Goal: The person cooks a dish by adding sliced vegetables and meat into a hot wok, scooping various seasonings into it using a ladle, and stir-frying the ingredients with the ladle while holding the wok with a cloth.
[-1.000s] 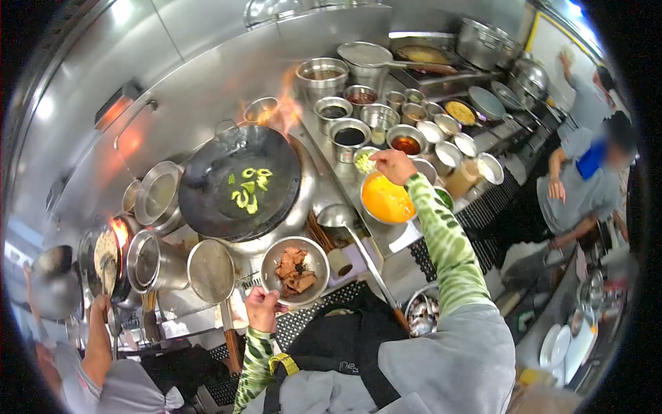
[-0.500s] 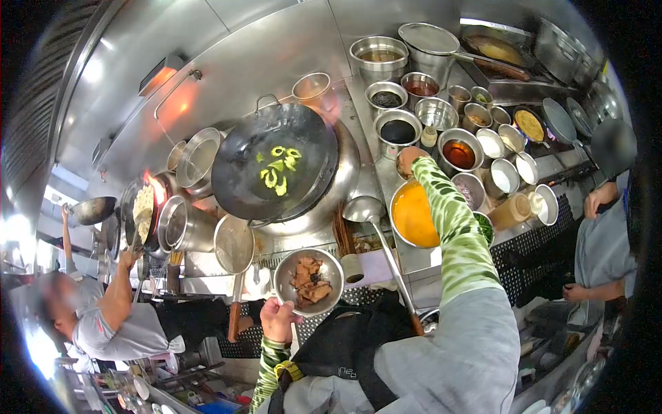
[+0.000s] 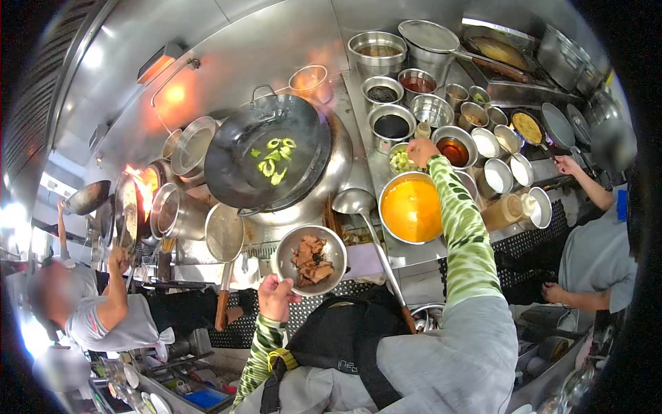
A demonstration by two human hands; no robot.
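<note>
My left hand [image 3: 276, 298] grips the rim of a steel bowl [image 3: 282, 268] holding brown sliced meat pieces [image 3: 316, 261] with dark bits. My right hand [image 3: 422, 152] is beside a small container of chopped green onion [image 3: 401, 160]. Its fingers look drawn together, and whatever they hold is hidden. Just beyond that hand stands a small bottle [image 3: 423, 130]. Below my right forearm is a large bowl of orange-yellow liquid [image 3: 412, 207]. Green pepper pieces [image 3: 276, 160] lie in the big black wok [image 3: 231, 165]. A ladle [image 3: 355, 202] rests on the counter between wok and bowl.
Steel pots of sauces [image 3: 392, 126] and white seasoning tubs [image 3: 497, 176] crowd the right counter. A handled strainer [image 3: 225, 234] sits left of the bowl. Flames [image 3: 143, 186] rise beside a co-worker [image 3: 114, 310] on the left. Another person [image 3: 596, 255] stands at right.
My right hand has shifted slightly right, uncovering the chopped green onion. Flames at the left have grown. The person at right now reaches an arm toward the back counter.
</note>
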